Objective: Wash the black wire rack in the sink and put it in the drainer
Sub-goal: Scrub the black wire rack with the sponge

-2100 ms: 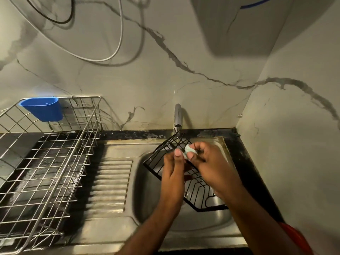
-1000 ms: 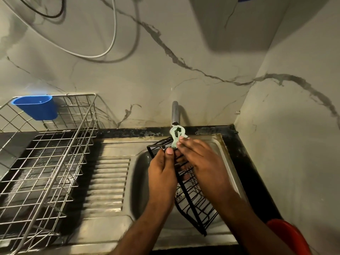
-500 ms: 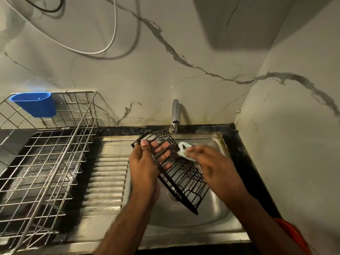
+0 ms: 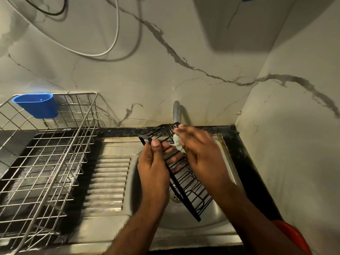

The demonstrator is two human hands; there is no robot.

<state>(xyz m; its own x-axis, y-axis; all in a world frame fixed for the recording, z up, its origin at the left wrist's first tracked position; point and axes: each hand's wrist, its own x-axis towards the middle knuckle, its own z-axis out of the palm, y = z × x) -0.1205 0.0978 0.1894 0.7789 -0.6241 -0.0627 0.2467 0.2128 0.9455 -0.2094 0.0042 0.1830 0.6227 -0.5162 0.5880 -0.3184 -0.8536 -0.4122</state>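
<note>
Right now we hold one black rack (image 4: 185, 183) tilted on edge over the sink (image 4: 211, 214), at the centre of the frame, its top corner up under the tap (image 4: 176, 112). Our left hand (image 4: 153, 166) is closed around the rack's left edge, thumb on the near side and fingers curled behind the wires. Our right hand (image 4: 200, 153) is pinched shut on a pale green scrubber (image 4: 177, 142), pressed against the upper wires.

To scrub well, we should keep the left hand firm so the rack does not twist, run the scrubber along each wire and not across, then turn the rack to reach the far side. Whether water is running we cannot tell; the spout is partly hidden.

Counting: one rack, one scrubber, one tap, one sink, one wire drainer (image 4: 46, 162) at the left holding one blue cup (image 4: 37, 105), two hands.
</note>
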